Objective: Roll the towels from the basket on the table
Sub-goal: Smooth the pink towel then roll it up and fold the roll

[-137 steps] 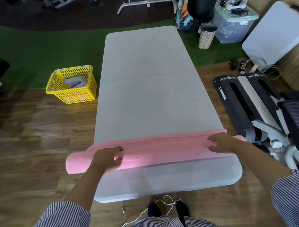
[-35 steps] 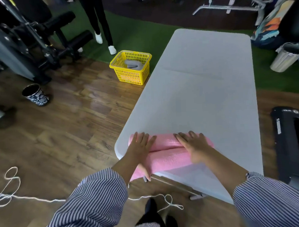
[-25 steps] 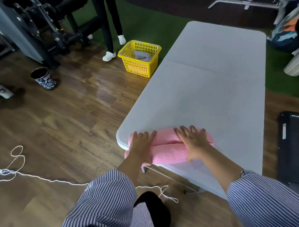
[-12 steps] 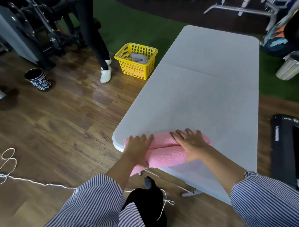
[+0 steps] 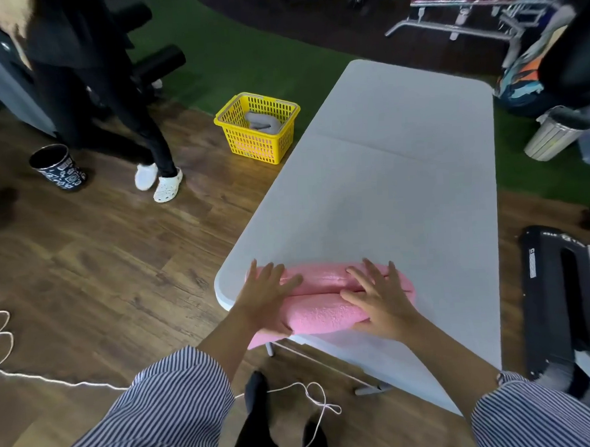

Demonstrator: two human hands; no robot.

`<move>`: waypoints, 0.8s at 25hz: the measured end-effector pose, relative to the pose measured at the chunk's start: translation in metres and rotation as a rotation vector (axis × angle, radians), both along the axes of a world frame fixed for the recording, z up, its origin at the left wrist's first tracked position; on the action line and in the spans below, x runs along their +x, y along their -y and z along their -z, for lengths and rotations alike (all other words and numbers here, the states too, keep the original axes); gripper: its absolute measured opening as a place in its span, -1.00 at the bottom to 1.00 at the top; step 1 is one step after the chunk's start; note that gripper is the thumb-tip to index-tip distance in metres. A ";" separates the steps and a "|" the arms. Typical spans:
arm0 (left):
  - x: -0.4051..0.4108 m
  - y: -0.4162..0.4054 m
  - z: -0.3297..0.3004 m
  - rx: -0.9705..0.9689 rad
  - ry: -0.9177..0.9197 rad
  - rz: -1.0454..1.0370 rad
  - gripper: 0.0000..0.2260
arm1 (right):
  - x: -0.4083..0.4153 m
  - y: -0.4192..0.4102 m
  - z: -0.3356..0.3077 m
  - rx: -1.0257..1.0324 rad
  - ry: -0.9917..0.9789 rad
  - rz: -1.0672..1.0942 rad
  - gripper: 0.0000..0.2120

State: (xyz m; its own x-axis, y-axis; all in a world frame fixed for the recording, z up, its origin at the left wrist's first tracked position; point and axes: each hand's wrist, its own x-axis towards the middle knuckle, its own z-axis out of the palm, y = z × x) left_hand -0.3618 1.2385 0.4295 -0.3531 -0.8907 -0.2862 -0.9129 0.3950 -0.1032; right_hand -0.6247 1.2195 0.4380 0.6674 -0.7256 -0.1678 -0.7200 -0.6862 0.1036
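Head view: the pink towel (image 5: pixel 324 299), already a thick doubled roll, lies on the table (image 5: pixel 403 184) at its near corner. Left hand (image 5: pixel 266 299) and right hand (image 5: pixel 380 300) press it with fingers spread flat. A grey towel (image 5: pixel 261 123) waits in the yellow basket (image 5: pixel 259 130) left of the table, so more rolling likely remains.

Dim, soft light; wide-angle bending at edges.

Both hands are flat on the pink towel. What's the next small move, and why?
Probably push both palms forward to roll the near fold over the far one. The pink towel lies doubled at the table corner with a seam between its halves, and the left hand and right hand already press it flat-fingered.
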 end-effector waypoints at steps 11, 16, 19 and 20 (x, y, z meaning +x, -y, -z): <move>-0.004 -0.004 0.000 -0.004 -0.021 0.035 0.07 | 0.016 0.008 -0.005 0.126 -0.023 0.262 0.09; -0.001 -0.009 -0.015 0.004 -0.057 -0.067 -0.03 | 0.043 0.019 -0.016 0.181 -0.133 0.260 -0.06; 0.022 -0.008 -0.016 -0.003 -0.028 -0.101 -0.04 | 0.065 0.023 -0.017 0.119 -0.083 0.202 -0.24; 0.033 -0.006 -0.014 -0.005 -0.020 -0.109 -0.04 | 0.074 0.026 -0.015 0.104 -0.070 0.181 -0.26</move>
